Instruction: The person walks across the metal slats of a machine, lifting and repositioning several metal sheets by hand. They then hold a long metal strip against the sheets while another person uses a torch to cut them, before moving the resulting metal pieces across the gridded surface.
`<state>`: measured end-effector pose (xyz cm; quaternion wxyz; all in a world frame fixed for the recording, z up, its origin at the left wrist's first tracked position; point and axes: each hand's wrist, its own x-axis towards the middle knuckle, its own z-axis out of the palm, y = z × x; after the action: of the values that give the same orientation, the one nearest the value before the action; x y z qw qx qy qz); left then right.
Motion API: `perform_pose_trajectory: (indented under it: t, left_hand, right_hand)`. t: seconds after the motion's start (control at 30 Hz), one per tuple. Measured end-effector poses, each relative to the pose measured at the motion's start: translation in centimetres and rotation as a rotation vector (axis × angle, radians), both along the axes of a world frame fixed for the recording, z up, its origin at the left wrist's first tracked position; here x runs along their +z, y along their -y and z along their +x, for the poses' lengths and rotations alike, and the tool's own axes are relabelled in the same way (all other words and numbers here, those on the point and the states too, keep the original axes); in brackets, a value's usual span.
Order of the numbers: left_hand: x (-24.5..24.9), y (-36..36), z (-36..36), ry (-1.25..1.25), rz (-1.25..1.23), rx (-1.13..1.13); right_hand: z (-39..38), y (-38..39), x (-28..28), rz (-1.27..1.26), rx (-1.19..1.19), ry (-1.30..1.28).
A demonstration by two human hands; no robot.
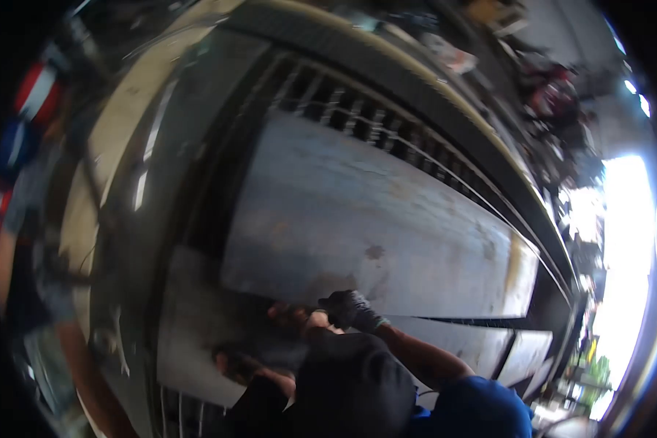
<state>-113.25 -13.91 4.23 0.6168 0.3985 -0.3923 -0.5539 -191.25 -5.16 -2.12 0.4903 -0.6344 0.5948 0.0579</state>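
My right hand, in a dark glove, reaches down to the near edge of a large grey metal sheet. Its fingers look closed at that edge, though blur hides exactly how they hold it. The sheet has rust-brown stains and lies over a slatted bed. My left hand does not show. Below the hand are my feet in brown footwear, standing by a second metal sheet.
A long machine frame runs along the far side of the bed. Another person stands at the left by a pale beam. A wrench lies on the left side. More metal plates lie to the right.
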Motion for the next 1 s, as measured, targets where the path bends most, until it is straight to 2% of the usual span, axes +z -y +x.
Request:
perform_pose_trajectory:
  t: [0.03, 0.07, 0.1, 0.17, 0.2, 0.23, 0.27, 0.3, 0.33, 0.37, 0.4, 0.43, 0.5, 0.53, 0.6, 0.63, 0.67, 0.7, 0.73, 0.8, 0.83, 0.87, 0.9, 0.93, 0.97, 1.0]
  left_hand:
    - [5.8, 2.0, -9.8, 0.046, 0.053, 0.431]
    - [7.5, 4.1, -11.6, 0.32, 0.079, 0.563]
    - [9.2, 5.1, -12.5, 0.661, 0.059, 0.633]
    - [11.4, 6.3, -15.2, 1.2, 0.015, 0.744]
    - [12.1, 6.5, -16.5, 1.351, 0.024, 0.776]
    - [12.2, 6.2, -17.3, 1.428, 0.063, 0.815]
    - [12.0, 5.8, -17.9, 1.417, 0.094, 0.838]
    - [10.9, 4.7, -17.0, 1.198, 0.133, 0.876]
    - [9.2, 2.8, -15.1, 1.197, 0.136, 0.883]
    - [7.1, 0.4, -12.5, 1.719, 0.201, 0.721]
    - [4.3, -2.0, -10.5, 1.682, 0.231, 0.624]
    - [1.5, -4.4, -8.7, 1.641, 0.264, 0.529]
    - [-0.4, -7.9, -9.6, 1.029, 0.297, 0.489]
    - [0.5, -9.2, -11.8, 0.998, 0.35, 0.453]
    - [2.2, -13.2, -14.3, 1.096, 0.474, 0.482]
    - [3.2, -15.2, -14.8, 1.396, 0.396, 0.371]
    - [4.1, -17.3, -14.7, 1.691, 0.307, 0.215]
    - [4.5, -19.5, -14.4, 1.748, 0.456, 0.129]
    - [4.2, -21.2, -14.4, 1.736, 0.474, 0.114]
    - [1.9, -24.4, -13.8, 1.725, 0.681, 0.113]
    - [-0.3, -27.0, -12.8, 1.459, 0.75, 0.195]
    - [-0.8, -28.4, -12.4, 1.443, 0.753, 0.181]
    - [-1.3, -29.2, -12.2, 1.682, 0.605, 0.052]
    - [-1.9, -29.9, -12.2, 1.906, 0.416, -0.074]
    - [-3.3, -32.1, -11.5, 2.382, 0.141, -0.261]
    - [-5.9, -33.1, -10.1, 2.345, 0.086, -0.307]
  right_hand:
    - [2.3, 2.6, 2.8, -0.045, -0.047, 0.025]
    - [4.7, 5.0, 2.8, -0.199, 0.113, -0.015]
    - [6.8, 6.7, 3.8, -0.242, 0.031, 0.168]
    - [10.5, 10.7, 3.4, -0.638, 0.492, 0.18]
    - [12.9, 12.9, 2.6, -0.715, 0.682, 0.192]
    - [15.9, 14.6, 1.4, -0.79, 0.881, 0.216]
    - [17.5, 16.1, 0.1, -0.884, 0.953, 0.225]
    - [18.9, 17.2, -0.7, -0.97, 1.02, 0.232]
    - [20.6, 18.6, -0.4, -0.97, 1.028, 0.234]
    - [22.2, 20.0, 0.5, -0.75, 1.175, 0.098]
    - [23.1, 21.2, 1.2, -0.517, 1.305, -0.045]
    - [23.6, 22.3, 1.3, -0.516, 1.309, -0.056]
    - [24.9, 23.2, 1.4, -0.31, 1.362, -0.071]
    - [25.1, 23.3, 2.4, -0.334, 1.391, -0.081]
    - [24.9, 24.0, 2.2, -0.378, 1.425, -0.082]
    - [24.8, 24.7, 1.1, -0.39, 1.418, -0.074]
    - [25.5, 25.4, 2.6, -0.321, 1.441, -0.145]
    - [25.7, 26.3, 2.3, -0.314, 1.457, -0.181]
    - [25.9, 27.2, 3.0, -0.214, 1.434, -0.257]
    - [24.8, 28.4, 1.7, -0.484, 1.384, -0.256]
    - [24.4, 28.7, 0.6, -0.643, 1.374, -0.233]
    - [25.7, 29.4, 3.6, -0.779, 1.258, -0.312]
    - [27.4, 30.8, 7.4, -0.915, 1.13, -0.397]
    - [26.8, 32.9, 10.5, -0.966, 0.949, -0.268]
    - [26.4, 35.3, 13.5, -1.012, 0.775, -0.116]
    - [25.2, 38.3, 14.1, -1.142, 0.711, 0.138]
